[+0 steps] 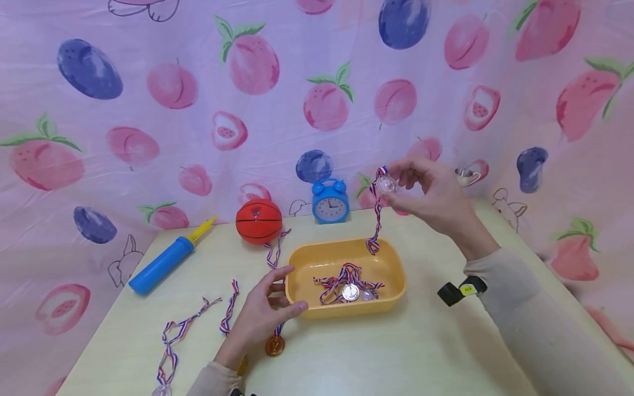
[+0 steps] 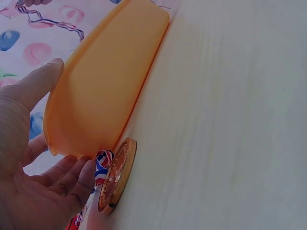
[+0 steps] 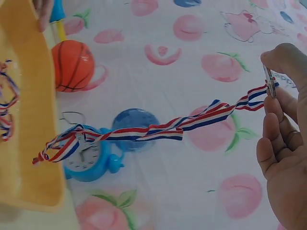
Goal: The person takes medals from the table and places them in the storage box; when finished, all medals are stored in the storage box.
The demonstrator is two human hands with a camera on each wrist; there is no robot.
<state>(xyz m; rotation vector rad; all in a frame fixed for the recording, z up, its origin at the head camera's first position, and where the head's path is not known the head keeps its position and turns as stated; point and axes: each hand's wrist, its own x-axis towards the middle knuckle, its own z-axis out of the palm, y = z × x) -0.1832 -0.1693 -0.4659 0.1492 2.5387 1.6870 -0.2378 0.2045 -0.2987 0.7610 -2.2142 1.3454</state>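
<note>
A silver medal is held up above the far right part of a yellow tub, pinched between the thumb and fingers of the right hand. Its red, white and blue ribbon hangs from it in a twist, the lower end in front of or at the tub's far rim; I cannot tell whether they touch. The left hand grips the tub's left end, thumb over the near rim and fingers curved about the outer side.

Inside the tub, 2 more silver medals lie side by side toward the front, with striped bands in a tangle around them. Just outside, near the front left corner and below the left hand, a bronze medal lies on the desk. A gold medal is partly hidden by the left wrist, and farther left a long knotted cord runs down to a clear or silvery disc, cut off by the bottom edge of the head view.

Toward the back stand a red ball with black lines and a blue alarm clock. A blue pump with a yellow nozzle lies at the far left, before a fruit-patterned cloth
</note>
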